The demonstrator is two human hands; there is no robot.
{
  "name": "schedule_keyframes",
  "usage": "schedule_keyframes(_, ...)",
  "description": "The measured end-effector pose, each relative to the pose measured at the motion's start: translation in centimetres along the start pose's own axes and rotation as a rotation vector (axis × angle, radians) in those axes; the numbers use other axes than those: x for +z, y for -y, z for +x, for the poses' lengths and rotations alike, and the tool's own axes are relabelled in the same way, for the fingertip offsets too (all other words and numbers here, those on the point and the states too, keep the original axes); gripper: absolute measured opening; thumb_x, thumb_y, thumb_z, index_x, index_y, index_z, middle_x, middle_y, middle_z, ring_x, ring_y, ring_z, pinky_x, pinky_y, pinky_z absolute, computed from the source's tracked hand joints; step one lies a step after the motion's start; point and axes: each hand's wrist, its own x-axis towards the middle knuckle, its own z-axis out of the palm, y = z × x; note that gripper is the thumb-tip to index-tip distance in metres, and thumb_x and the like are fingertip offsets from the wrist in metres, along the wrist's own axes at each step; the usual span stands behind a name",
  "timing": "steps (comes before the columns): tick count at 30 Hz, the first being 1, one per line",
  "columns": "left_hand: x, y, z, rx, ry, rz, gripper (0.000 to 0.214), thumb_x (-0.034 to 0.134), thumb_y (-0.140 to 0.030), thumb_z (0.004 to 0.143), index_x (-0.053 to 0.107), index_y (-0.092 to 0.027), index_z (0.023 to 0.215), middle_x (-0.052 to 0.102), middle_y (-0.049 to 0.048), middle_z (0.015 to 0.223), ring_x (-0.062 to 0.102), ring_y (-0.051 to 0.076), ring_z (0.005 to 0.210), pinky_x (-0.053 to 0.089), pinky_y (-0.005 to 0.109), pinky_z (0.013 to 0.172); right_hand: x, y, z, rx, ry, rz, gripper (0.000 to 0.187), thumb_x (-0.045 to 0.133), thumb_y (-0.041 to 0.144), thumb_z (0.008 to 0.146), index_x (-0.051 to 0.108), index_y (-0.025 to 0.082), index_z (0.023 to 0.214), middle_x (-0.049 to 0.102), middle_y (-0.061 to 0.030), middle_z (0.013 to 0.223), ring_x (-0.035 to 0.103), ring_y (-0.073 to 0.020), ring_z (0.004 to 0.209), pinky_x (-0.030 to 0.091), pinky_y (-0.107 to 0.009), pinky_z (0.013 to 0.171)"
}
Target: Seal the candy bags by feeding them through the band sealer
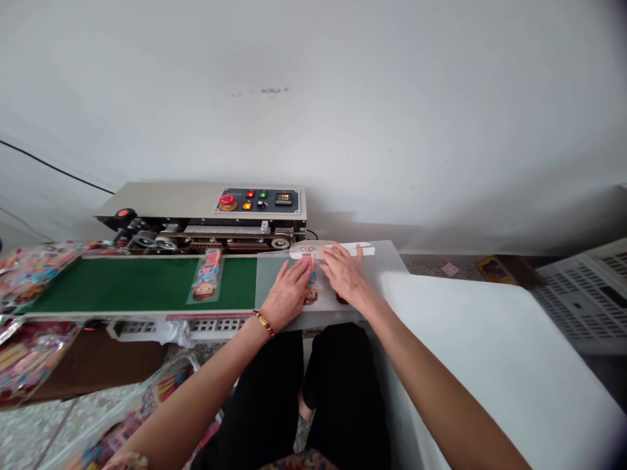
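My left hand (pixel 289 292) lies flat, fingers stretched, on a clear packet with a cartoon figure (pixel 311 292) on the grey infeed plate (pixel 382 261) of a band sealing machine (pixel 206 215). My right hand (pixel 345 274) rests flat beside it, on the same packet's right side, fingertips near the white guide (pixel 337 249) at the machine's mouth. A second packet with a cartoon figure (pixel 206 277) lies on the green conveyor belt (pixel 122 284), further left.
The machine's control panel (pixel 258 200) has a red button and lit lamps. Piles of colourful packets (pixel 29 274) lie at the belt's left end and below it. A white table (pixel 490 352) is at my right, a white crate (pixel 588 287) beyond it.
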Motion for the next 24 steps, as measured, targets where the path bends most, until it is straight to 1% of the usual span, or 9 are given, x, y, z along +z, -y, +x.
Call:
schedule_keyframes(2, 0.8, -1.3, 1.0, -0.016, 0.021, 0.007, 0.05, 0.043, -0.017, 0.097, 0.047, -0.01, 0.147, 0.048, 0.0172, 0.155, 0.041, 0.028, 0.148, 0.029, 0.053, 0.124, -0.4, -1.1, -0.6, 0.028, 0.009, -0.022, 0.031, 0.045, 0.015, 0.102, 0.065, 0.024, 0.123, 0.063, -0.0102, 0.134, 0.044, -0.0315, 0.136, 0.006, -0.07, 0.116)
schedule_keyframes(4, 1.2, -1.6, 1.3, -0.031, 0.023, 0.024, 0.052, 0.044, -0.016, 0.096, 0.047, -0.011, 0.147, 0.047, 0.0168, 0.156, 0.04, 0.028, 0.148, 0.029, 0.052, 0.124, -0.5, -1.1, -0.3, 0.04, 0.018, -0.026, 0.029, 0.045, 0.016, 0.102, 0.067, 0.023, 0.119, 0.065, -0.0102, 0.128, 0.049, -0.0303, 0.128, 0.008, -0.067, 0.116)
schedule_keyframes(7, 1.5, -1.3, 1.0, -0.031, 0.011, 0.047, 0.051, 0.045, -0.016, 0.096, 0.047, -0.01, 0.147, 0.047, 0.017, 0.156, 0.038, 0.028, 0.149, 0.028, 0.052, 0.125, 0.0, 0.3, 1.7, 0.031, 0.04, -0.014, 0.032, 0.04, 0.018, 0.104, 0.067, 0.024, 0.121, 0.064, -0.0097, 0.125, 0.052, -0.0279, 0.119, 0.017, -0.059, 0.115)
schedule_keyframes(10, 1.6, -1.1, 0.7, -0.033, 0.006, 0.054, 0.049, 0.046, -0.016, 0.097, 0.049, -0.008, 0.145, 0.047, 0.0174, 0.156, 0.036, 0.029, 0.15, 0.027, 0.053, 0.125, 0.9, 1.7, 4.1, 0.063, 0.087, -0.048, 0.033, 0.039, 0.015, 0.103, 0.067, 0.021, 0.12, 0.062, -0.0121, 0.128, 0.052, -0.0293, 0.116, 0.028, -0.053, 0.107)
schedule_keyframes(13, 1.6, -1.1, 0.8, -0.04, -0.004, 0.016, 0.049, 0.046, -0.016, 0.097, 0.049, -0.009, 0.145, 0.047, 0.0172, 0.156, 0.035, 0.03, 0.151, 0.025, 0.054, 0.126, 1.4, 1.7, 5.5, 0.12, 0.136, -0.009, 0.031, 0.042, 0.015, 0.1, 0.069, 0.022, 0.112, 0.063, -0.011, 0.125, 0.052, -0.0291, 0.115, 0.029, -0.05, 0.104)
schedule_keyframes(17, 1.6, -0.8, 0.7, -0.08, -0.055, -0.152, 0.055, 0.05, -0.018, 0.096, 0.043, -0.014, 0.15, 0.046, 0.0186, 0.155, 0.039, 0.029, 0.148, 0.028, 0.055, 0.124, 1.2, 0.6, 5.9, 0.15, 0.182, 0.106, 0.025, 0.046, 0.015, 0.098, 0.07, 0.024, 0.104, 0.066, -0.0072, 0.119, 0.053, -0.0271, 0.116, 0.027, -0.048, 0.102)
schedule_keyframes(20, 1.6, -0.4, 0.5, -0.15, -0.109, -0.308, 0.07, 0.062, -0.022, 0.09, 0.036, -0.018, 0.154, 0.038, 0.0198, 0.16, 0.037, 0.031, 0.149, 0.033, 0.054, 0.122, 0.6, 0.5, 5.9, 0.123, 0.169, 0.126, 0.025, 0.047, 0.012, 0.095, 0.069, 0.023, 0.1, 0.068, -0.0056, 0.113, 0.055, -0.0254, 0.113, 0.029, -0.045, 0.098)
schedule_keyframes(22, 1.3, -0.1, 0.5, -0.233, -0.163, -0.411, 0.08, 0.068, -0.025, 0.084, 0.033, -0.018, 0.156, 0.031, 0.0204, 0.163, 0.032, 0.033, 0.151, 0.034, 0.053, 0.121, 0.2, 0.9, 5.8, 0.109, 0.152, 0.143, 0.025, 0.047, 0.009, 0.091, 0.067, 0.023, 0.098, 0.069, -0.004, 0.109, 0.057, -0.0237, 0.11, 0.029, -0.043, 0.097)
schedule_keyframes(24, 0.6, 0.1, 0.9, -0.365, -0.251, -0.553, 0.079, 0.071, -0.03, 0.082, 0.038, -0.016, 0.153, 0.038, 0.0214, 0.159, 0.037, 0.034, 0.148, 0.038, 0.052, 0.118, -0.5, 1.4, 5.5, 0.099, 0.098, 0.216, 0.024, 0.049, 0.007, 0.087, 0.065, 0.022, 0.096, 0.07, -0.0023, 0.106, 0.059, -0.0219, 0.108, 0.03, -0.042, 0.098)
